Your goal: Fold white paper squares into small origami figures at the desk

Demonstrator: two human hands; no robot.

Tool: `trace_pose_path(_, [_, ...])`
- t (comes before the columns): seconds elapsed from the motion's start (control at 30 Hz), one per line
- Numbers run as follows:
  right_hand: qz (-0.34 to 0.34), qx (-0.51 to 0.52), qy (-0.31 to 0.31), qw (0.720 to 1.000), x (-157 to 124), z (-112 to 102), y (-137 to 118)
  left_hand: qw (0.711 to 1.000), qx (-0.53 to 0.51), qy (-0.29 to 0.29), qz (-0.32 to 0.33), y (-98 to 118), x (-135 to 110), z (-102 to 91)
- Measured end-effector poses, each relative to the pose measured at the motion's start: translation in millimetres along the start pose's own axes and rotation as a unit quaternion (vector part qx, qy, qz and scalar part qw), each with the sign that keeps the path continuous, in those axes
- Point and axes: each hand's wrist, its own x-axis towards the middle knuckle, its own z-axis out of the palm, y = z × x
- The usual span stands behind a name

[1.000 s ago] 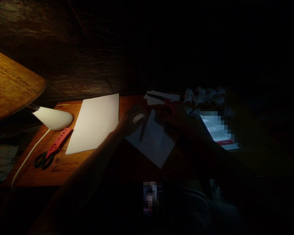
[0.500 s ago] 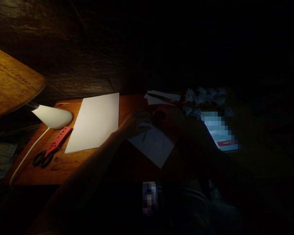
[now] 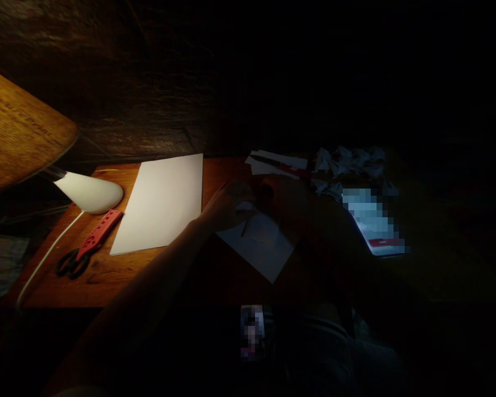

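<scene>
A white sheet of paper (image 3: 268, 256) lies turned at an angle on the table, one corner toward me. My left hand (image 3: 231, 203) is closed at its far left side, with bent fingers on the paper. Beside it, my right hand (image 3: 287, 196) is curled on the far right part of the same sheet, deep in shadow. A small raised flap of the paper shows at the left fingertips, and a dark thin line or shadow runs below it. The far part of the sheet is hidden under both hands.
A stack of white paper (image 3: 161, 204) lies left, beside a lamp base (image 3: 93, 193) and scissors in a red sheath (image 3: 101, 231). Behind my hands, a red-handled knife (image 3: 285, 166) rests on paper pieces (image 3: 258, 166). Folded paper shapes (image 3: 343, 161) and a lit phone (image 3: 374, 220) are right.
Both hands stay on the paper and shift only slightly. The flap near the left fingers looks different, and more of the sheet's middle shows. The view has moved a little.
</scene>
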Motion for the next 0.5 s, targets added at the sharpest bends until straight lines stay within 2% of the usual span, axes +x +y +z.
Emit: trace_pose_path(0.5, [-0.02, -0.103, -0.014, 0.994, -5.6, -9.6, -17.4, 0.998, 0.05, -0.022, -0.032, 5.8, 3.5, -3.1])
